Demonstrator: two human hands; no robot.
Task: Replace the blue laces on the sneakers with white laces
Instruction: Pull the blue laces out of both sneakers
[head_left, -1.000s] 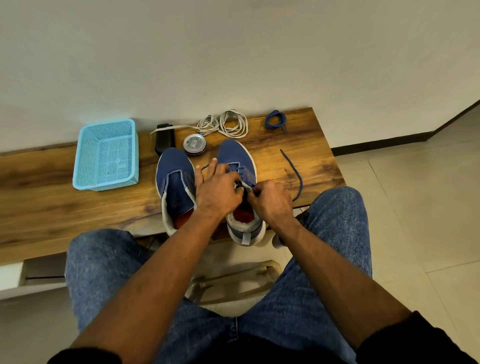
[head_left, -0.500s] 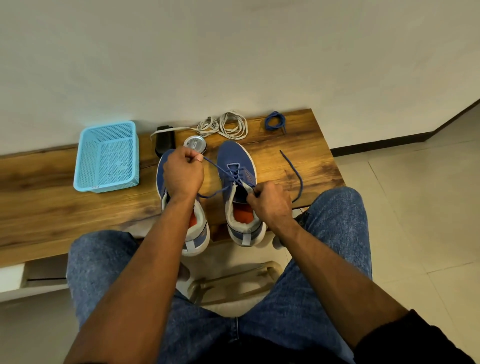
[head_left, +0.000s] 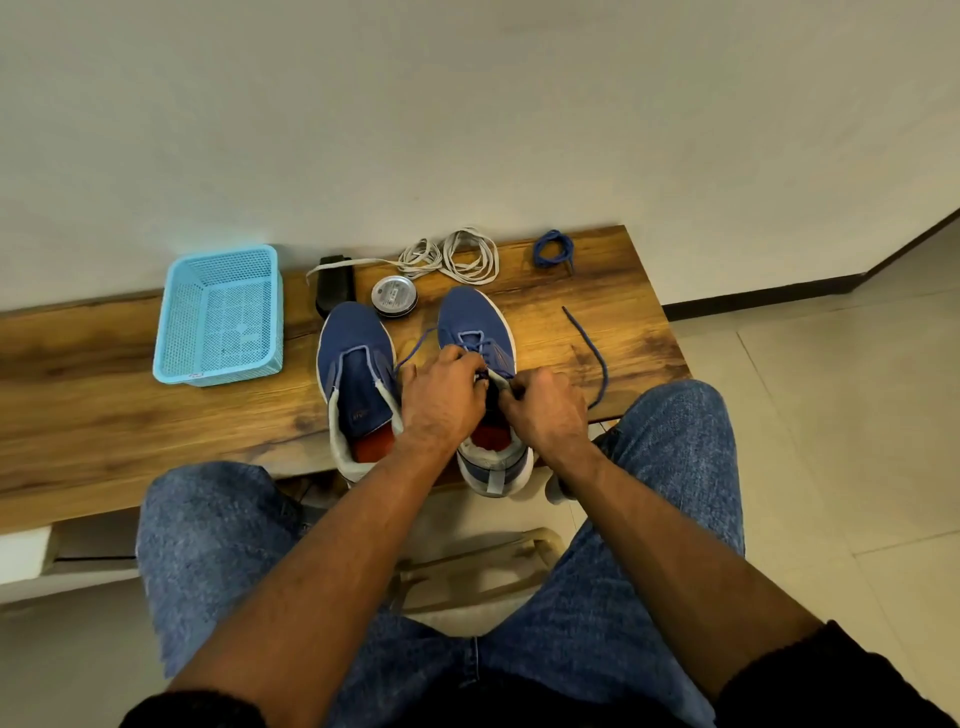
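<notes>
Two blue sneakers stand side by side on the wooden bench (head_left: 104, 426). The left sneaker (head_left: 356, 374) has no lace. The right sneaker (head_left: 475, 325) still carries a blue lace (head_left: 415, 345) in its eyelets, with one end trailing left and the other end (head_left: 592, 353) lying on the bench to the right. My left hand (head_left: 441, 400) pinches the lace at the upper eyelets. My right hand (head_left: 545, 410) grips the shoe's collar on the right side. White laces (head_left: 457, 254) lie coiled at the back of the bench. A bundled blue lace (head_left: 553, 248) lies at the back right.
A light blue mesh basket (head_left: 221, 317) sits at the left of the bench. A black brush (head_left: 335, 283) and a round tin (head_left: 395, 296) lie behind the sneakers. My knees in jeans flank the bench's front edge; the wall stands close behind.
My left hand, which had pulled a lace loop out over the left sneaker, has come back to the right sneaker's eyelets. The right hand has stayed on the shoe.
</notes>
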